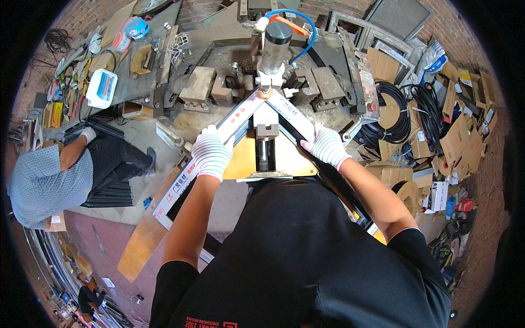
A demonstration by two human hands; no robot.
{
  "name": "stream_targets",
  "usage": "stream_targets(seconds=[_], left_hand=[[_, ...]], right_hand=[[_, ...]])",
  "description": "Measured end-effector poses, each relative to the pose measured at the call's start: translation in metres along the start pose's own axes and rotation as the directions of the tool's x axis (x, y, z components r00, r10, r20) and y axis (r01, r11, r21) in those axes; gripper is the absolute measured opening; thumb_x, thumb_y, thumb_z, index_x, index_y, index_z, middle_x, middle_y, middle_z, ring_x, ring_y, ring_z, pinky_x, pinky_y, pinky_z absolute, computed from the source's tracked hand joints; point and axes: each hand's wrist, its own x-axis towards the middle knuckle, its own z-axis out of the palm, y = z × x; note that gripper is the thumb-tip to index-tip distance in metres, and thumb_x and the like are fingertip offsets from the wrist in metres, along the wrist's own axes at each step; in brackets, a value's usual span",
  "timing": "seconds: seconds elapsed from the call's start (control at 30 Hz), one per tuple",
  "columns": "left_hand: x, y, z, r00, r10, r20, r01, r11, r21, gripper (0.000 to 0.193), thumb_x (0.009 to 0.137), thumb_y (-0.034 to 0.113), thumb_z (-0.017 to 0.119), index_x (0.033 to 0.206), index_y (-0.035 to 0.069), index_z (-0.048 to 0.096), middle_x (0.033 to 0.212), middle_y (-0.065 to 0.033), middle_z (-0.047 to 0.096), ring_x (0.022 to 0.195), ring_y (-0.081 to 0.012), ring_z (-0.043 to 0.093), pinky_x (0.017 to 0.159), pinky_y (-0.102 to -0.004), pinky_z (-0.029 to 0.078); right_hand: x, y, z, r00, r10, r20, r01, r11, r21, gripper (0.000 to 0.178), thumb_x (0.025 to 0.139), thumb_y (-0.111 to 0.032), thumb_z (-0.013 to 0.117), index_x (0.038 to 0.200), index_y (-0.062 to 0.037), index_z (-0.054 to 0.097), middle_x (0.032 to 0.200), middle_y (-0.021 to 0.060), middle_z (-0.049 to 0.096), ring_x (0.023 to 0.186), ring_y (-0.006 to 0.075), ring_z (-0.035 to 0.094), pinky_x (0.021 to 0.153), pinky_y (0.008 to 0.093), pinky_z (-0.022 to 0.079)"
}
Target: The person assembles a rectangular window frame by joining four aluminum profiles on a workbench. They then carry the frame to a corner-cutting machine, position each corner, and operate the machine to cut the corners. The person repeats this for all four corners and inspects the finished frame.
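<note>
My left hand [211,154], in a white glove with thin stripes, is closed round the left profile [176,190] of a metal frame with a film on its face. My right hand [326,145], gloved alike, grips the right profile [295,116], thumb on its inner edge. Both profiles meet in a corner pointing away from me, beneath the upright metal cylinder [277,46] of a corner machine. Inside the corner, a steel block [267,131] sits between yellowish plates [240,159]. My body hides the near part of the frame.
Steel blocks [197,86] flank the corner on the machine bed. Coiled black hose [391,112] and cardboard [456,136] are piled at the right. A white jug [102,88] stands on the left bench. Another person [52,180] bends over dark profiles [109,194] at the left.
</note>
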Motion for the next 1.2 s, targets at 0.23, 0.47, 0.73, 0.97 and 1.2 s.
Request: stream_targets(seconds=[0.23,0.47,0.73,0.97,1.2], left_hand=[[0.002,-0.001,0.002,1.0,0.001,0.012,-0.001,1.0,0.018,0.053,0.084,0.045,0.082,0.111,0.002,0.064,0.108,-0.0244,0.071,0.101,-0.0427,0.07,0.088,-0.0488,0.058],[0.002,0.0,0.002,1.0,0.002,0.006,-0.003,0.999,0.034,0.053,0.084,0.045,0.082,0.109,0.002,0.063,0.106,-0.0251,0.071,0.1,-0.0429,0.071,0.087,-0.0491,0.058],[0.0,0.001,-0.001,1.0,0.015,-0.004,-0.015,1.0,0.013,0.053,0.084,0.044,0.083,0.109,0.002,0.063,0.106,-0.0251,0.071,0.1,-0.0434,0.07,0.087,-0.0493,0.058],[0.0,0.0,0.0,1.0,0.003,0.019,-0.003,1.0,0.018,0.048,0.086,0.043,0.078,0.11,0.004,0.065,0.102,-0.0194,0.071,0.097,-0.0376,0.072,0.086,-0.0477,0.059],[-0.002,-0.01,0.005,0.998,0.055,-0.006,-0.055,0.998,0.039,0.047,0.091,0.048,0.073,0.111,0.006,0.065,0.105,-0.0167,0.069,0.101,-0.0333,0.071,0.09,-0.0459,0.057]], right_hand=[[0.0,0.001,0.0,1.0,0.0,-0.022,0.001,0.999,0.038,0.06,0.082,-0.054,0.079,0.098,0.0,0.061,0.088,0.0266,0.071,0.086,0.0454,0.07,0.078,0.0496,0.055],[0.001,-0.001,-0.001,1.0,0.018,-0.011,-0.018,0.999,0.029,0.062,0.082,-0.055,0.078,0.1,0.001,0.06,0.089,0.0272,0.07,0.086,0.0461,0.07,0.078,0.0492,0.055],[0.002,-0.001,-0.004,0.998,0.015,0.063,-0.014,1.0,-0.021,0.067,0.086,-0.057,0.072,0.11,0.0033,0.057,0.095,0.0285,0.071,0.093,0.0455,0.071,0.084,0.0497,0.055],[-0.005,0.003,0.0,0.997,-0.052,-0.049,0.058,0.99,0.131,0.062,0.087,-0.056,0.072,0.106,0.0024,0.062,0.095,0.028,0.072,0.093,0.0461,0.071,0.084,0.05,0.056],[0.001,-0.005,0.003,0.995,0.101,-0.007,-0.101,0.995,-0.013,0.061,0.08,-0.049,0.081,0.109,0.0004,0.061,0.088,0.0245,0.073,0.086,0.0434,0.072,0.08,0.0491,0.056]])
